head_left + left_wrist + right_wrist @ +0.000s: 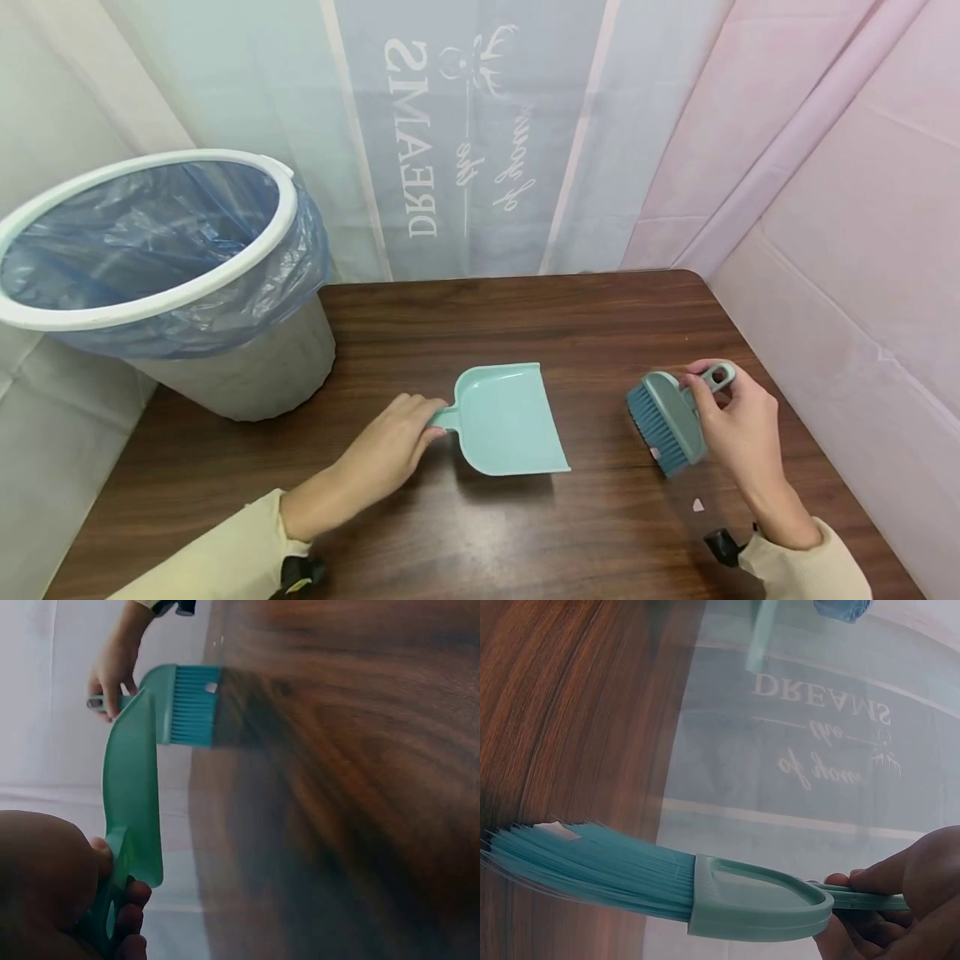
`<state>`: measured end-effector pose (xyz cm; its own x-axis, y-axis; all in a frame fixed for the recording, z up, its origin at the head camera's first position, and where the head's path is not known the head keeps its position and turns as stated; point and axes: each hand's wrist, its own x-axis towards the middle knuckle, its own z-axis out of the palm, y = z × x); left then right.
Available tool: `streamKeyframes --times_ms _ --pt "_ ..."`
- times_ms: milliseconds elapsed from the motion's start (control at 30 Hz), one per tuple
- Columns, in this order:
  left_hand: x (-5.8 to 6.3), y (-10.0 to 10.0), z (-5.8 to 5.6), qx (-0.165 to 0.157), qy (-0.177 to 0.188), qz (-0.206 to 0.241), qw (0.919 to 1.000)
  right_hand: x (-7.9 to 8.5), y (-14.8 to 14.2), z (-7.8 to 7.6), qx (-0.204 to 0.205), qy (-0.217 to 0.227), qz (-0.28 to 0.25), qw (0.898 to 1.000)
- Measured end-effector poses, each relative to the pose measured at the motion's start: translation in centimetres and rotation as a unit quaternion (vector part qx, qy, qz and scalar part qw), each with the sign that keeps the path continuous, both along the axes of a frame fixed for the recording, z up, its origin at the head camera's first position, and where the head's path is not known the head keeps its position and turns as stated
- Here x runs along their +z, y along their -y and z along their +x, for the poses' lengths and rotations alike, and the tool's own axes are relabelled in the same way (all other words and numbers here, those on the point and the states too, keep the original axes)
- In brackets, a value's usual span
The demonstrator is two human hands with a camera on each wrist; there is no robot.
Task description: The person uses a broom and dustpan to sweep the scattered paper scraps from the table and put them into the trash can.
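In the head view my left hand (393, 442) grips the short handle of a mint-green dustpan (506, 421), its open edge facing right. The left wrist view shows the dustpan (135, 780) raised off the table. At the right, my right hand (738, 421) holds a small green hand brush (671, 421) by its handle, thumb and fingers round it. A pale paper scrap (559, 829) clings to the teal bristles (607, 862), whose tips are bent at the table in the right wrist view. Another white scrap (698, 505) lies below the brush.
A white-rimmed bin (247, 367) lined with a blue bag (300, 250) stands at the left back of the brown wooden table (600, 325). Printed fabric (480, 242) hangs behind the table, and a pale pink cloth wall (847, 275) borders its right side.
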<state>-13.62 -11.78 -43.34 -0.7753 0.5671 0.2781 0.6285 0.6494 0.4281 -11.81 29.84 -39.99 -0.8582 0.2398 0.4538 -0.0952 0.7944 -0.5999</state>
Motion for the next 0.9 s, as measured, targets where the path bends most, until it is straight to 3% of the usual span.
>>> streamKeyframes --times_ms 200,367,700,900 --pt "-2.7 -0.6 -0.1 0.008 0.011 -0.001 0.9999 0.1 0.0 0.0 0.004 0.002 -0.005 1.000" --pt "-4.2 -1.0 -0.2 0.011 0.016 -0.005 0.9998 0.2 0.0 0.0 0.002 0.005 -0.005 1.000" --pt "-5.4 -1.4 -0.2 -0.006 0.026 -0.019 0.9994 0.3 0.0 -0.1 0.002 0.010 0.001 1.000" --pt "-5.4 -1.5 -0.1 -0.019 0.009 -0.047 0.9987 0.4 0.0 -0.2 0.009 0.009 0.011 1.000"
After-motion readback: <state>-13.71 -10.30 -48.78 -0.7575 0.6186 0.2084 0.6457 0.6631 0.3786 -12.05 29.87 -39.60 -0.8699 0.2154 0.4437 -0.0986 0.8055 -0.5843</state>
